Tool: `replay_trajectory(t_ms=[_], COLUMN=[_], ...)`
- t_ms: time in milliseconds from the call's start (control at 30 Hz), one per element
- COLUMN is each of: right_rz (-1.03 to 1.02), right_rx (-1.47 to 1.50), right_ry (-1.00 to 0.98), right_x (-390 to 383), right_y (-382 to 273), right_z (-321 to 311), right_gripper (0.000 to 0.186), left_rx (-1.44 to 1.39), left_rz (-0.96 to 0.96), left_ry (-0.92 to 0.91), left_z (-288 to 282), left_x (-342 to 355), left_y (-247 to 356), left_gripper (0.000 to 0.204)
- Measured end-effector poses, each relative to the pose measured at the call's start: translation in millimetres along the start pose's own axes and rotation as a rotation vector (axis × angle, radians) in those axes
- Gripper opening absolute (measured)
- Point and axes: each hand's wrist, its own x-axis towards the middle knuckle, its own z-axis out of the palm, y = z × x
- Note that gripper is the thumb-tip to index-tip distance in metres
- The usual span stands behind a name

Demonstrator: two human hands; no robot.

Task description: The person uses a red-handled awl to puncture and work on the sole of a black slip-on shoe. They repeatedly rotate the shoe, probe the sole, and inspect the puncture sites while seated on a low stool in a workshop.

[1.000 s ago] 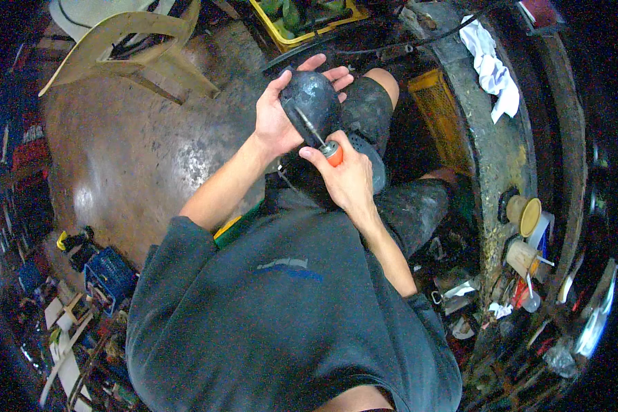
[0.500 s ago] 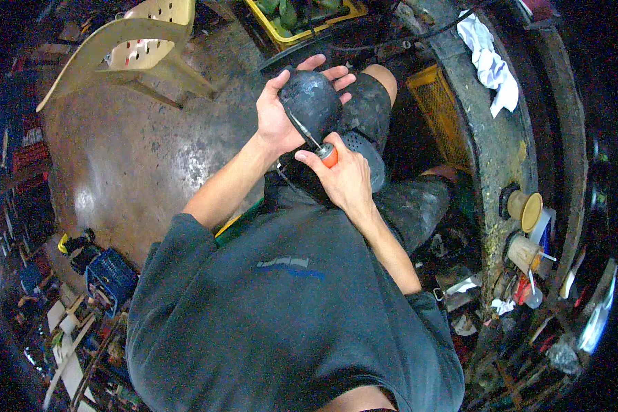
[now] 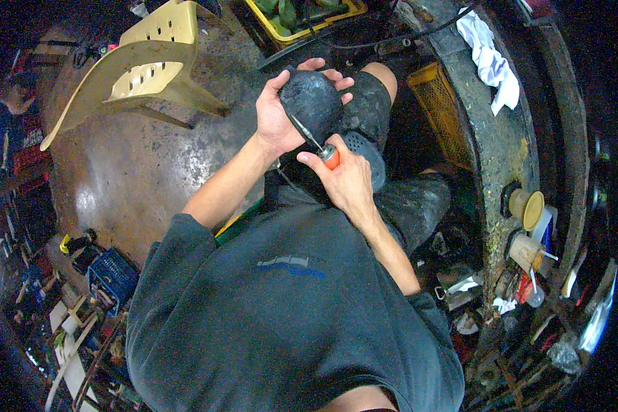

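One blue basket (image 3: 121, 266) sits leftmost, contents unclear. My left hand (image 3: 275, 118) cups one dark rounded piece (image 3: 314, 97); beyond, one yellow-rimmed crate (image 3: 273, 35) holds several green objects (image 3: 288, 15). My right hand (image 3: 351, 178) grips one orange-handled tool (image 3: 332, 160), shaft along the piece's edge. Rightward: one yellow mesh crate (image 3: 441, 113).

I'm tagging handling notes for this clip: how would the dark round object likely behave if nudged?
The dark round object would probably roll, since its visible outline is rounded, though its underside is hidden. It looks fairly stiff: no dent shows where the left hand cradles it. Its faint sheen suggests it could be slightly slippery.
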Motion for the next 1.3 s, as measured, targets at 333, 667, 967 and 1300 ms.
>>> replay_trajectory(t_ms=[333, 667, 967, 1300], right_rz=[0.033, 0.043, 0.18, 0.167], right_rx=[-0.009, -0.001, 0.148, 0.111], right_ry=[-0.021, -0.031, 0.038, -0.029], right_x=[-6.0, -2.4, 1.1, -0.1], right_y=[0.7, -1.8, 0.4, 0.0], right_z=[-1.8, -4.1, -3.9, -4.3], right_gripper=[0.066, 0.066, 0.063, 0.062], left_rx=[0.048, 0.081, 0.086, 0.027], left_rz=[0.018, 0.038, 0.059, 0.026], left_ry=[-0.002, -0.01, 0.044, -0.002], left_z=[0.5, 1.4, 9.5, 9.9], left_x=[-0.8, 0.3, -0.7, -1.0], left_y=[-1.8, -9.5, -10.1, -11.4], left_gripper=[0.055, 0.056, 0.06, 0.065])
